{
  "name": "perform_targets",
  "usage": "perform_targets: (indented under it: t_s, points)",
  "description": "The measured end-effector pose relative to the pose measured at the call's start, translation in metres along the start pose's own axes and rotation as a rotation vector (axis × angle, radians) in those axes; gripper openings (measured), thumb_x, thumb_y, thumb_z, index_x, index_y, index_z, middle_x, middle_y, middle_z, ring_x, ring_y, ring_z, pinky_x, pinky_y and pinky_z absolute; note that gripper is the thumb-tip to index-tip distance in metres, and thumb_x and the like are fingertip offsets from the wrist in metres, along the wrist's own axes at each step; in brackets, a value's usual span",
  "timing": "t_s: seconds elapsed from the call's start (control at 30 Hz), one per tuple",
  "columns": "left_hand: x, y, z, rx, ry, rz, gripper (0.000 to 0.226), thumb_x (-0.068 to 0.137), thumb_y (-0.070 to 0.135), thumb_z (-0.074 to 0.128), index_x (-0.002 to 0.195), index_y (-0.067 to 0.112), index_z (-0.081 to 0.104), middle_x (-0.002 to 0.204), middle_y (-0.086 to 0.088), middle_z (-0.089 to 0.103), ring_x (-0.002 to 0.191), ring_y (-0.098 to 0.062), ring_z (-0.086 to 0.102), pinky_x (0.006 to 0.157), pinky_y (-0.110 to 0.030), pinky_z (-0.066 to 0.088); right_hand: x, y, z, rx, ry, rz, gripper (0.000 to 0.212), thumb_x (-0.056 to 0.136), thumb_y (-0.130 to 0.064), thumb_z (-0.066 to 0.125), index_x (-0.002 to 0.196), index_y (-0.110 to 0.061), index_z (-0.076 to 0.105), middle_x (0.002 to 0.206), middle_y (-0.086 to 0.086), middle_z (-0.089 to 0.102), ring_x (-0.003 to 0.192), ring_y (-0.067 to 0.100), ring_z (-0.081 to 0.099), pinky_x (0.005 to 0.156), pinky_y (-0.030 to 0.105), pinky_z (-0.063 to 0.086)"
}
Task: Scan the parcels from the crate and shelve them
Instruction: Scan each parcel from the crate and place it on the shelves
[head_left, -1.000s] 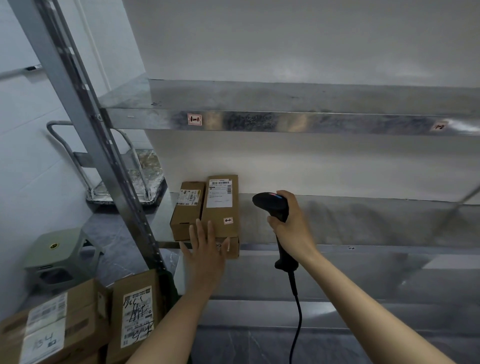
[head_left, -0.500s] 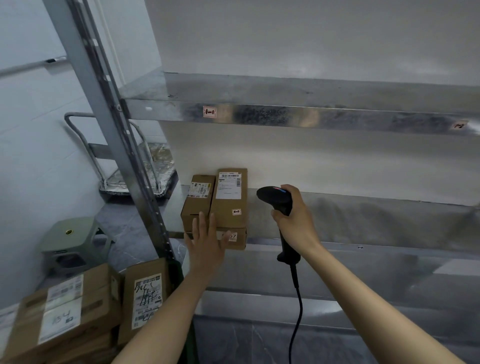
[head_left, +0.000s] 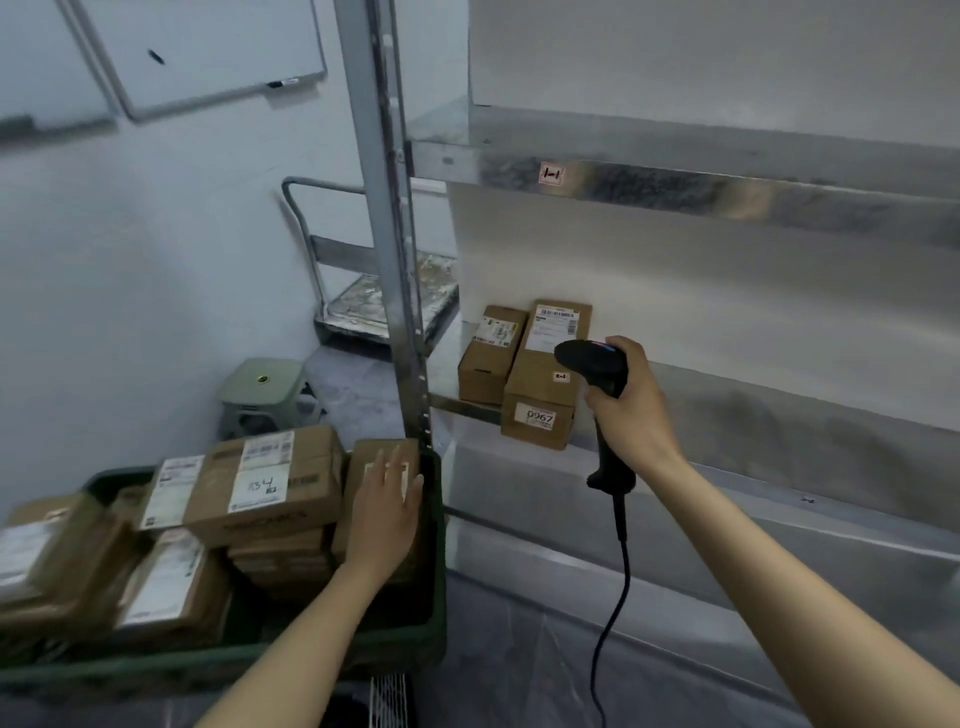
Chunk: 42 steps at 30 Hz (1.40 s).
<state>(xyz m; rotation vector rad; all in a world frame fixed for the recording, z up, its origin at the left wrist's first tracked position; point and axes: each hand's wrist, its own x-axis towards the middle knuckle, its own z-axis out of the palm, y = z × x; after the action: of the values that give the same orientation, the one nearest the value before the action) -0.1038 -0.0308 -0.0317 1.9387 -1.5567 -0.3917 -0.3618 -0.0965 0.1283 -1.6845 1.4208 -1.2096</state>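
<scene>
Progress check: two parcels are shelved. The small parcel (head_left: 491, 358) and the larger parcel marked 0967 (head_left: 545, 387) stand side by side at the left end of the middle shelf (head_left: 779, 415), the larger one at the front edge. My right grip (head_left: 631, 405) is clenched round the handle of the scanner (head_left: 592, 361), with its head turned toward those two parcels and its cable hanging free. My left grip (head_left: 387, 512) is released, fingers straight, laid over the face of an upright parcel (head_left: 379, 448) that stands against the right-hand wall of the green crate (head_left: 208, 670). I cannot tell whether the palm bears on it. The crate holds many more, including a stack (head_left: 249, 483) topped by a box marked 134 and others toward its left wall. I judge the task to be at an early stage: each remaining parcel requires lifting, scanning and shelving, beginning with the upright one.
</scene>
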Motion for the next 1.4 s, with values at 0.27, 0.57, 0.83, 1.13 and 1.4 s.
perform_targets:
  t_s: [0.27, 0.57, 0.83, 1.13, 1.4]
  points:
    - [-0.047, -0.049, -0.028, 0.000, 0.078, -0.163, 0.056, 0.100, 0.039, 0.036, 0.148, 0.011, 0.031, 0.151, -0.008, 0.034, 0.140, -0.022, 0.028, 0.114, -0.041, 0.028, -0.012, -0.005, 0.036, 0.048, -0.124, -0.029, 0.054, 0.087, 0.000, 0.059, 0.132, -0.021, 0.040, 0.112, -0.010, 0.047, 0.103, 0.013, 0.051, 0.077, 0.023, 0.046]
    - [-0.042, -0.116, -0.099, 0.019, 0.282, -0.335, 0.055, 0.100, 0.037, 0.036, 0.150, 0.016, 0.025, 0.151, -0.015, 0.027, 0.137, -0.033, 0.029, 0.108, -0.048, 0.032, -0.021, -0.033, 0.104, 0.015, -0.201, -0.077, 0.052, 0.086, -0.003, 0.061, 0.129, -0.026, 0.042, 0.116, -0.008, 0.050, 0.091, -0.001, 0.054, 0.073, 0.016, 0.047]
    - [-0.005, -0.195, -0.133, -0.165, 0.150, -0.493, 0.061, 0.099, 0.050, 0.034, 0.153, 0.029, 0.014, 0.158, -0.011, 0.017, 0.145, -0.031, 0.014, 0.114, -0.052, 0.020, -0.029, -0.050, 0.176, 0.001, -0.196, -0.014, 0.052, 0.087, -0.001, 0.059, 0.126, -0.029, 0.041, 0.102, -0.007, 0.055, 0.071, -0.003, 0.057, 0.052, 0.005, 0.041]
    - [0.027, -0.245, -0.132, -0.290, -0.074, -0.470, 0.064, 0.096, 0.057, 0.036, 0.152, 0.033, 0.016, 0.154, -0.001, 0.031, 0.141, -0.028, 0.030, 0.111, -0.050, 0.026, -0.041, -0.047, 0.241, -0.043, -0.164, 0.039, 0.054, 0.087, 0.000, 0.059, 0.123, -0.035, 0.038, 0.099, -0.014, 0.053, 0.071, -0.012, 0.057, 0.052, 0.004, 0.042]
    - [0.038, -0.254, -0.124, -0.374, -0.145, -0.436, 0.070, 0.093, 0.059, 0.040, 0.152, 0.035, 0.011, 0.152, -0.001, 0.036, 0.138, -0.028, 0.035, 0.110, -0.047, 0.028, -0.045, -0.037, 0.264, -0.085, -0.143, 0.070, 0.055, 0.085, -0.001, 0.060, 0.124, -0.035, 0.041, 0.098, -0.016, 0.055, 0.075, -0.008, 0.058, 0.054, 0.006, 0.044]
